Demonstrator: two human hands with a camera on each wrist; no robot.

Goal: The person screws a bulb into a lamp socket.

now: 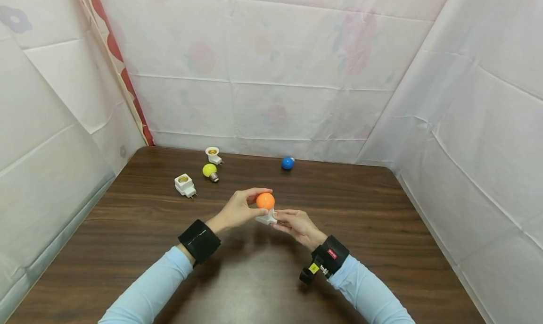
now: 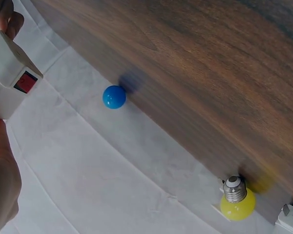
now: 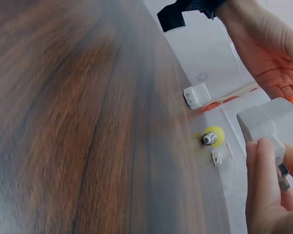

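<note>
Above the middle of the table, my left hand (image 1: 235,211) pinches an orange light bulb (image 1: 265,201) between thumb and fingers. Directly under the bulb is a white plug-in lamp socket (image 1: 266,218), its base hidden inside or behind the socket's top. My right hand (image 1: 300,227) grips this socket from the right, fingers around its plug end. In the left wrist view the socket (image 2: 7,73) shows a red switch (image 2: 26,82) on its side. Metal prongs (image 3: 283,183) stick out between the right fingers in the right wrist view.
Back left on the brown table (image 1: 148,220) lie a yellow bulb (image 1: 209,170), a round white socket (image 1: 213,155) and a square white socket (image 1: 185,186). A blue bulb (image 1: 287,163) lies near the back edge. White sheets (image 1: 271,55) hang around the table's back and sides.
</note>
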